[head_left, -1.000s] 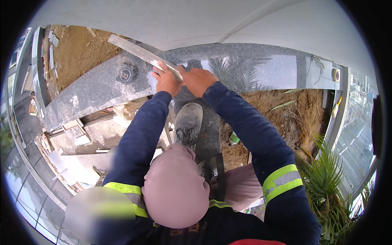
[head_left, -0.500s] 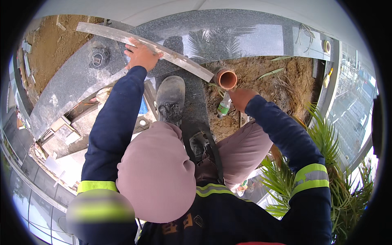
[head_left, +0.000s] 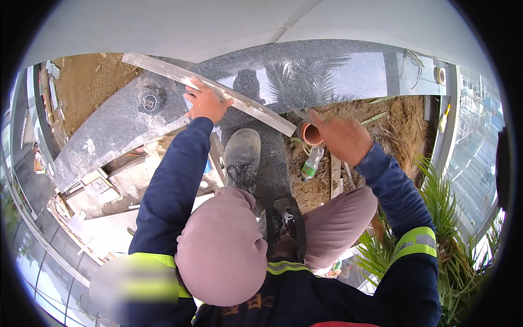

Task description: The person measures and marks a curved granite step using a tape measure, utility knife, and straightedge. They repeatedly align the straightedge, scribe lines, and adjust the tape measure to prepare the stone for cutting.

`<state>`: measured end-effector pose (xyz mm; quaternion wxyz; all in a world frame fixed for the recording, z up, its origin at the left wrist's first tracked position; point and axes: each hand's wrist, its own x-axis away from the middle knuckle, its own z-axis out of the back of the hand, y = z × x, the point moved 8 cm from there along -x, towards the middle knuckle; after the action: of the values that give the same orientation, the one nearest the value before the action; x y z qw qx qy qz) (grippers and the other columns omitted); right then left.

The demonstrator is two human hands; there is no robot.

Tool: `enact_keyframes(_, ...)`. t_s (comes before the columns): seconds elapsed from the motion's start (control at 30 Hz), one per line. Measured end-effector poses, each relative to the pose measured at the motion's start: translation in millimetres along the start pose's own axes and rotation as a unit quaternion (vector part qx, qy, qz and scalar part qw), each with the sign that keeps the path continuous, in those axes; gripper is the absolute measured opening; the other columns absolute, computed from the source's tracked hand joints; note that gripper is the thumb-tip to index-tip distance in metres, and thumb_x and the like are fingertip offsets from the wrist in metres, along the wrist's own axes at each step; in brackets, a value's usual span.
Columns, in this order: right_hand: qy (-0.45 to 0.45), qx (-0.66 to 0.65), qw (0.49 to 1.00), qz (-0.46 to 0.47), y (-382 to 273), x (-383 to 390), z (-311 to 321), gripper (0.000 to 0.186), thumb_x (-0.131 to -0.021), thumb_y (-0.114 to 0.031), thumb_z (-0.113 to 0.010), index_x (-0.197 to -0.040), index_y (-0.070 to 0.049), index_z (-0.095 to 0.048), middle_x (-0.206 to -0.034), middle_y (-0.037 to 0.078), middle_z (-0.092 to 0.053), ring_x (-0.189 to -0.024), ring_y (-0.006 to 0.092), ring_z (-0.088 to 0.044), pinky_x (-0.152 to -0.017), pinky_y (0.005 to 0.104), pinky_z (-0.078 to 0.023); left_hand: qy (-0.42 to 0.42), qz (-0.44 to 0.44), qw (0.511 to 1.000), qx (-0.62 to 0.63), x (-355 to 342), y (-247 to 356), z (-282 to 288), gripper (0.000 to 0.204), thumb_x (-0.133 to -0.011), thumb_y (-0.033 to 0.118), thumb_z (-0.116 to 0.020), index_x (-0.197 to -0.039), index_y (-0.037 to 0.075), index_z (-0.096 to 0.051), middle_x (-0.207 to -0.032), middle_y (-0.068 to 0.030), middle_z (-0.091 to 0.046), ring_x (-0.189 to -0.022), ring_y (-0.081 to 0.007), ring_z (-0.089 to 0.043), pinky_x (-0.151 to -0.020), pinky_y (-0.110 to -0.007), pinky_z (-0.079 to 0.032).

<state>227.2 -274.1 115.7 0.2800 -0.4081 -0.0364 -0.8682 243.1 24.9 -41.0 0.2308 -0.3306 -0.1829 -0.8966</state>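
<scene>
My left hand rests with spread fingers on a long pale straight strip, which lies diagonally across the speckled grey stone slab. My right hand is curled around a thin grey tool that points up-left toward the strip, just above an orange pipe set in the dirt and partly hidden by the hand. A clear plastic bottle with a green label lies below the pipe. A dark square fitting sits on the slab left of my left hand.
My shoe stands on dark stone. Dirt is at upper left, with rubble and boards below the slab. A palm plant is at lower right, a tape roll and yellow-handled object near the right frame.
My right hand has left the strip and moved down-right to the pipe, where a thin tool now shows in it. My left hand has shifted left, fingers spread on the strip.
</scene>
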Motion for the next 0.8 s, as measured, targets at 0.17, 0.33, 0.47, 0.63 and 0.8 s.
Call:
enact_keyframes(0.17, 0.115, -0.076, 0.989, 0.059, -31.1, -62.1, -3.2, 0.072, -0.086, -0.006, -0.063, -0.154, -0.007, -0.037, -0.082, 0.017, -0.069, -0.077, 0.0352, -0.07, -0.069, 0.0484, -0.058, -0.024, 0.006, 1.0, -0.001, 4.4, 14.0, 0.6, 0.136, -0.079, 0.046, -0.085, -0.156, -0.006, 0.015, -0.162, -0.0384, -0.003, -0.151, -0.0537, -0.01, -0.107, -0.076, -0.03)
enact_keyframes(0.33, 0.098, -0.122, 0.985, 0.077, -87.9, -133.1, 21.6, 0.067, -0.09, -0.009, -0.061, -0.153, -0.007, -0.037, -0.087, 0.018, -0.07, -0.082, 0.0356, -0.072, -0.072, 0.0474, -0.058, -0.017, 0.015, 1.0, 0.006, 4.1, 10.1, 1.7, 0.134, -0.079, 0.044, -0.086, -0.157, -0.006, 0.011, -0.163, -0.0369, -0.005, -0.152, -0.052, -0.011, -0.102, -0.081, -0.031)
enact_keyframes(0.47, 0.104, -0.126, 0.983, 0.081, -113.4, -183.4, 38.8, 0.061, -0.095, -0.011, -0.058, -0.152, -0.006, -0.038, -0.091, 0.018, -0.071, -0.088, 0.0362, -0.072, -0.075, 0.0473, -0.059, 0.003, 0.005, 1.0, -0.01, -8.3, 2.7, -9.5, 0.131, -0.08, 0.044, -0.083, -0.157, -0.007, 0.01, -0.163, -0.0373, -0.006, -0.152, -0.0527, -0.011, -0.102, -0.081, -0.032)
enact_keyframes(0.63, 0.102, -0.147, 0.979, 0.1, -111.3, -184.3, 35.6, 0.051, -0.097, -0.015, -0.057, -0.146, -0.005, -0.042, -0.094, 0.019, -0.071, -0.094, 0.0366, -0.072, -0.077, 0.0476, -0.058, -0.011, -0.004, 0.999, -0.035, -9.3, 2.5, -11.9, 0.128, -0.082, 0.046, -0.081, -0.157, -0.007, 0.009, -0.163, -0.0371, -0.006, -0.151, -0.0529, -0.012, -0.102, -0.08, -0.031)
enact_keyframes(0.8, -0.029, -0.103, 0.992, 0.067, -77.9, -126.3, 10.3, 0.05, -0.097, -0.012, -0.054, -0.145, -0.012, -0.042, -0.101, 0.02, -0.069, -0.095, 0.0382, -0.071, -0.076, 0.0494, -0.057, -0.007, 0.007, 1.0, -0.019, 1.0, 7.8, 2.7, 0.134, -0.08, 0.05, -0.083, -0.157, -0.006, 0.011, -0.162, -0.0372, -0.008, -0.151, -0.0522, -0.013, -0.103, -0.08, -0.032)
